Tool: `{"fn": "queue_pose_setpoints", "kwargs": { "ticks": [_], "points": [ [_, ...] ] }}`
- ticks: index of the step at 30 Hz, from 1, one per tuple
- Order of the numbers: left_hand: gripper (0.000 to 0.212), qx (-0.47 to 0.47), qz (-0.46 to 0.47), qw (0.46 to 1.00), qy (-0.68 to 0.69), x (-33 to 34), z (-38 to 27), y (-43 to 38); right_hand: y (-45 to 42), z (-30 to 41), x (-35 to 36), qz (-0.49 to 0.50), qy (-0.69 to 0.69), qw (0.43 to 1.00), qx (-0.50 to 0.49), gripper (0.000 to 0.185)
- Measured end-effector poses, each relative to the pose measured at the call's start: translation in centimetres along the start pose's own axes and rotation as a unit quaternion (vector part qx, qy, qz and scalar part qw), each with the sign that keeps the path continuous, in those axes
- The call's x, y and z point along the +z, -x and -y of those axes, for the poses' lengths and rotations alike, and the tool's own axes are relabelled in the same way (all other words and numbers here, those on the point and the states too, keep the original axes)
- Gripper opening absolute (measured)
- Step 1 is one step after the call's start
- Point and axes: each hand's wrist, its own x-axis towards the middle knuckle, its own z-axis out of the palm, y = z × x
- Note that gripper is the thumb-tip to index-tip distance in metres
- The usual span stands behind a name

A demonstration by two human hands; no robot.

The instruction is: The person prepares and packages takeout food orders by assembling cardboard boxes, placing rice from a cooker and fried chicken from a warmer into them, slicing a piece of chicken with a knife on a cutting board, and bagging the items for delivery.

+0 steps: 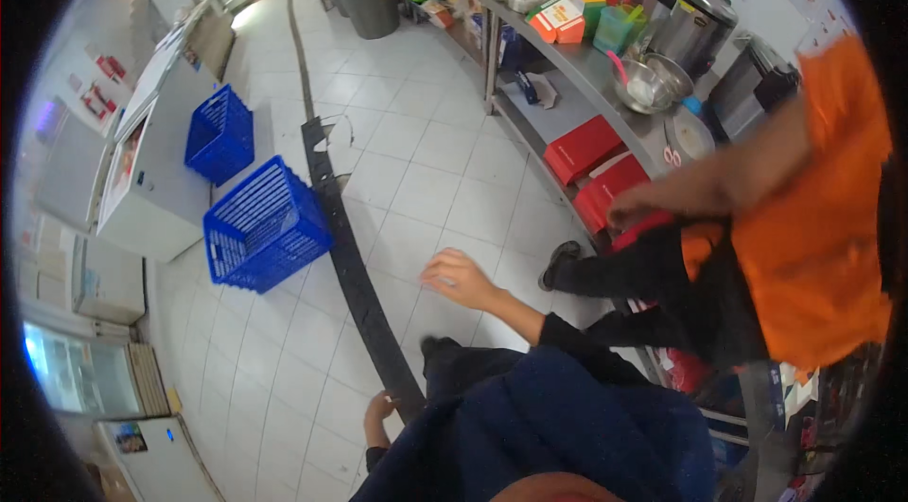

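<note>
My right hand (461, 279) is stretched out over the white tiled floor with loosely curled fingers, and nothing shows in it. Lower down, my left hand (381, 406) hangs near the dark floor strip (355, 275); whether it holds something small is not plain. A blue plastic basket (269, 225) stands on the floor ahead and to the left, apart from both hands. Behind it is a second blue basket (221, 135), beside a white chest freezer (163, 169) whose lid is raised.
A person in an orange shirt (816, 218) stands close at the right, by a steel table (603, 80) holding metal bowls (649, 87) and dispensers. Red boxes (585, 147) sit on its lower shelf. A grey bin (372, 9) stands farther ahead.
</note>
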Motion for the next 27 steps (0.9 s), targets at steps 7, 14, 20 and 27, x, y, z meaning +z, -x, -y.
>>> {"fn": "queue_pose_setpoints", "kwargs": {
  "ticks": [7, 14, 20, 27],
  "points": [
    [0.045, 0.086, -0.045, 0.993, -0.071, -21.4, -8.2, -20.2, -13.7, -13.1, 0.5, 0.094, 0.072, 0.992, 0.034, 0.018],
    [0.036, 0.392, -0.145, 0.892, -0.17, -42.8, -34.1, -40.8, -20.2, -24.6, -12.6, -0.139, 0.188, 0.948, 0.218, 0.013],
    [0.039, 0.549, 0.111, 0.823, -0.093, -49.0, -66.3, -40.8, -21.4, -29.6, -29.2, -0.23, 0.219, 0.89, 0.329, 0.01],
    [0.038, 0.756, -0.018, 0.594, -0.274, -51.4, -93.7, -34.8, -31.3, -34.4, -52.8, -0.306, 0.405, 0.778, 0.37, 0.018]
  ]
}}
